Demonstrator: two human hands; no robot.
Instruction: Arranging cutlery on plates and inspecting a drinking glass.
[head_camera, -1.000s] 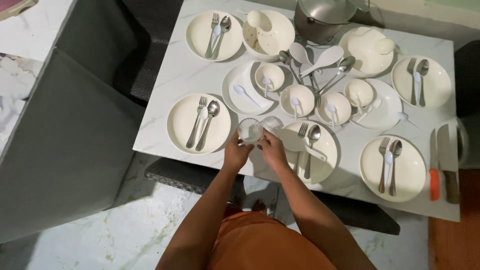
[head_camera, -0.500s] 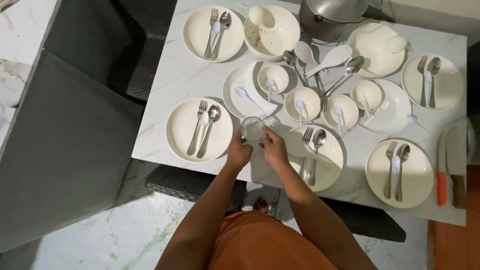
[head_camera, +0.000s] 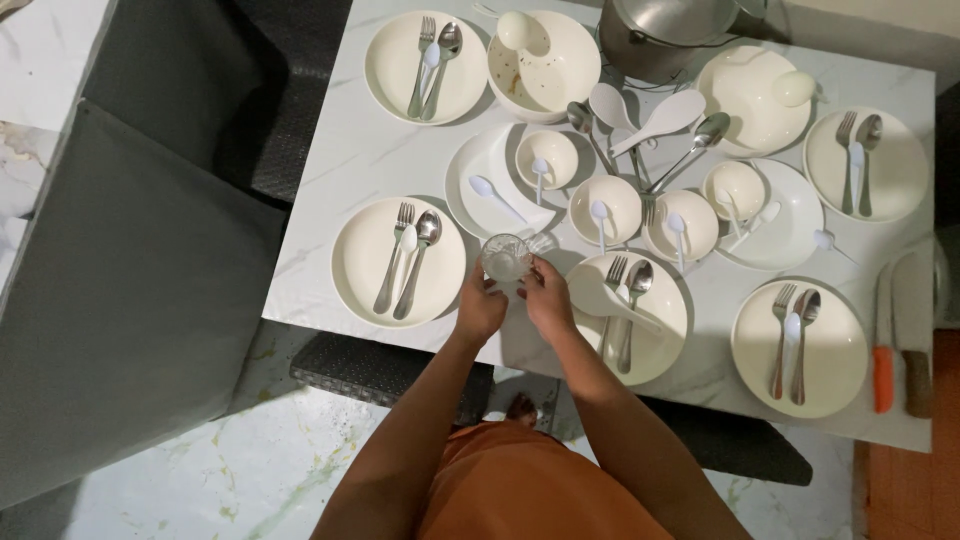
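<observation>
Holding a clear glass (head_camera: 505, 257) between both hands in the head view, the person stands at the near edge of the white marble tabletop (head_camera: 350, 150); left hand (head_camera: 480, 305) grips the glass's left side, right hand (head_camera: 548, 298) grips its right side, fingers wrapped on the rim. Glass sits upright, between the left cream plate (head_camera: 362, 262) carrying fork and spoon and the near middle plate (head_camera: 660, 320) with cutlery, just in front of a flat white plate (head_camera: 480, 175) with a plastic spoon. A second clear glass (head_camera: 543, 243) shows just behind the right hand. Small cream bowls (head_camera: 603, 205) cluster further back, a metal pot (head_camera: 660, 30) at the far edge. Orange-handled knife (head_camera: 883, 340) lies at the right edge.
</observation>
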